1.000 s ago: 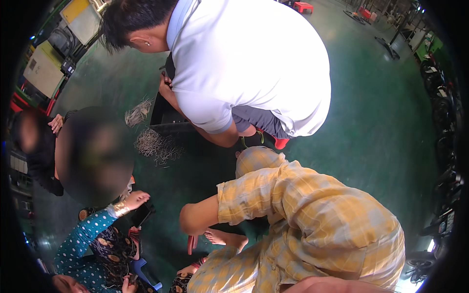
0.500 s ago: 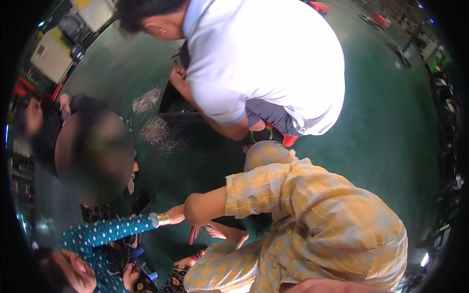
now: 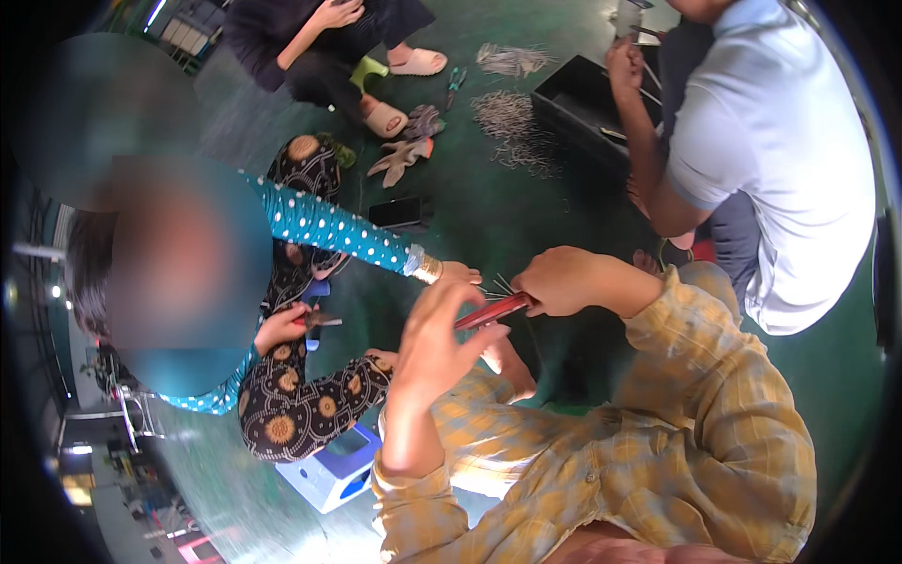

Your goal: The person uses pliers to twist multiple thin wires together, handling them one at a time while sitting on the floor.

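My right hand is closed around one end of a red-handled tool; the tool's head is hidden in my grip, so its kind is unclear. Its two red handles point left, into the gap between the thumb and fingers of my left hand. That left hand is spread and slightly blurred, not closed on the handles. Several thin, pale wire-like pieces show just left of my right knuckles. Right behind my left fingers is a co-worker's hand with gold bangles, close to these pieces.
A co-worker in dotted teal sits left, holding red-handled pliers, near a blue-and-white stool. Piles of thin metal pieces lie beyond, beside a black tray. Work gloves and a phone rest on the green floor. A white-shirted person crouches right.
The view has swung left. My left hand has come into sight beside the red-handled tool. My right hand, earlier hidden behind its arm, now shows gripping the tool.
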{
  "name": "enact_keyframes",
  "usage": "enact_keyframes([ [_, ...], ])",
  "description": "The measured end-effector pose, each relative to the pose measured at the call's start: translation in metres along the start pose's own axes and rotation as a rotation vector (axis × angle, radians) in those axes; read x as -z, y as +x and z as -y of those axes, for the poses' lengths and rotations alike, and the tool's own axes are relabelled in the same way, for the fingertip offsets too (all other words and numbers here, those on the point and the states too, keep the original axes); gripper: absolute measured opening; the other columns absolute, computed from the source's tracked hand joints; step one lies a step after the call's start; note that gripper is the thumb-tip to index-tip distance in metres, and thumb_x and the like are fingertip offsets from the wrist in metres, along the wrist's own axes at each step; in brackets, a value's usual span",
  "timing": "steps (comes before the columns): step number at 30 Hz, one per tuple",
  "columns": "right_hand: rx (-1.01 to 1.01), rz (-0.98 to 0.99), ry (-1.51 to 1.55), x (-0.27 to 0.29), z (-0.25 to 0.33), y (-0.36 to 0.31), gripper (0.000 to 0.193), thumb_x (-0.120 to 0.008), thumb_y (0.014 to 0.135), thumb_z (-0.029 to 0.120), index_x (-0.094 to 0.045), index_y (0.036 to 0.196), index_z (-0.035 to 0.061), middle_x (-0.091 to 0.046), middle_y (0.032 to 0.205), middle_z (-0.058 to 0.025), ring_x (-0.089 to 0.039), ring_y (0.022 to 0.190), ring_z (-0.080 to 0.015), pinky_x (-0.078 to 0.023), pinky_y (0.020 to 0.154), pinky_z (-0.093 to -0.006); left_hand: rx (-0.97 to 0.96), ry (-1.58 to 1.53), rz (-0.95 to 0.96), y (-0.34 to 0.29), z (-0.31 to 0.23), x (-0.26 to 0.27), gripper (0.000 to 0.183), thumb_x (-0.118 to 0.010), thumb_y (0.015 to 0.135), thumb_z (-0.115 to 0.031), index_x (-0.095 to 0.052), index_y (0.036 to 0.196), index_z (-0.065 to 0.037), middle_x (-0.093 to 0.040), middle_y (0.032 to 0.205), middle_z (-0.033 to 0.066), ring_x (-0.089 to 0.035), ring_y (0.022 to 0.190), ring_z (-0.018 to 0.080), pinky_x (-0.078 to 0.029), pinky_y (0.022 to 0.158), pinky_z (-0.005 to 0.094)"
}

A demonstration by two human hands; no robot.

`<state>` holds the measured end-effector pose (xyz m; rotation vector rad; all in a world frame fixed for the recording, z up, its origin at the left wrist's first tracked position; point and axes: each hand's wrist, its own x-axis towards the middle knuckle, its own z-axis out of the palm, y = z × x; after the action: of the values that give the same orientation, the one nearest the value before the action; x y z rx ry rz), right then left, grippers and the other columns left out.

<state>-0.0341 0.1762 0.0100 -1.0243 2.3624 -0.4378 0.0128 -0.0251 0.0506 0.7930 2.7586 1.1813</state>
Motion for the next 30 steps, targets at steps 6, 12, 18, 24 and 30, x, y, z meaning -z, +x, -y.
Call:
enact_keyframes([
  [6, 0.05, -0.062, -0.114, -0.024, -0.008, -0.001, 0.013, -0.062, 0.075, 0.019, -0.06, 0.078, 0.0073, -0.063, 0.07, -0.0117, -0.063, 0.071, -0.0283, -0.047, 0.062, -0.0399, 0.167, -0.179, 0.281, 0.001, 0.032, -0.036, 0.032, -0.073, 0.067, -0.017, -0.053, 0.085, 0.0, -0.057, 0.077, 0.0155, -0.059, 0.068, 0.0303, -0.044, 0.06, 0.0368],
  [12, 0.275, -0.43, -0.189, -0.071, -0.049, 0.004, 0.02, -0.068, 0.066, 0.017, -0.059, 0.081, 0.007, -0.062, 0.075, -0.012, -0.06, 0.069, -0.0271, -0.045, 0.067, -0.0359, 0.163, -0.142, 0.333, 0.002, 0.057, -0.091, 0.026, -0.064, 0.079, -0.02, -0.056, 0.079, 0.004, -0.054, 0.067, 0.0188, -0.059, 0.056, 0.0297, -0.043, 0.054, 0.037],
  [18, 0.567, -0.579, 0.864, -0.017, -0.022, -0.055, 0.042, -0.077, 0.06, 0.018, -0.059, 0.096, 0.0064, -0.054, 0.084, -0.0112, -0.052, 0.065, -0.0248, -0.043, 0.063, -0.0334, 0.287, -0.079, -0.005, -0.006, 0.077, -0.088, 0.021, -0.061, 0.084, -0.02, -0.061, 0.086, 0.001, -0.055, 0.064, 0.0066, -0.049, 0.06, 0.0143, -0.04, 0.058, 0.0306],
  [24, 1.315, -0.023, 1.371, -0.018, -0.005, -0.084, 0.02, -0.065, 0.07, 0.011, -0.059, 0.09, 0.0089, -0.051, 0.071, -0.0099, -0.048, 0.055, -0.0211, -0.039, 0.055, -0.0375, 0.495, -0.11, -0.144, -0.01, 0.098, -0.093, 0.024, -0.059, 0.086, -0.023, -0.063, 0.087, 0.0, -0.049, 0.062, -0.0022, -0.043, 0.056, 0.0067, -0.037, 0.053, 0.0236],
  [30, 1.442, -0.018, 1.407, -0.027, 0.011, -0.105, 0.019, -0.06, 0.078, 0.014, -0.059, 0.096, 0.0106, -0.046, 0.064, -0.0048, -0.043, 0.049, -0.0162, -0.032, 0.049, -0.0329, 0.371, 0.049, -0.094, -0.002, 0.086, -0.101, 0.027, -0.061, 0.082, -0.025, -0.059, 0.085, 0.002, -0.053, 0.071, 0.0139, -0.05, 0.063, 0.027, -0.039, 0.061, 0.036],
])
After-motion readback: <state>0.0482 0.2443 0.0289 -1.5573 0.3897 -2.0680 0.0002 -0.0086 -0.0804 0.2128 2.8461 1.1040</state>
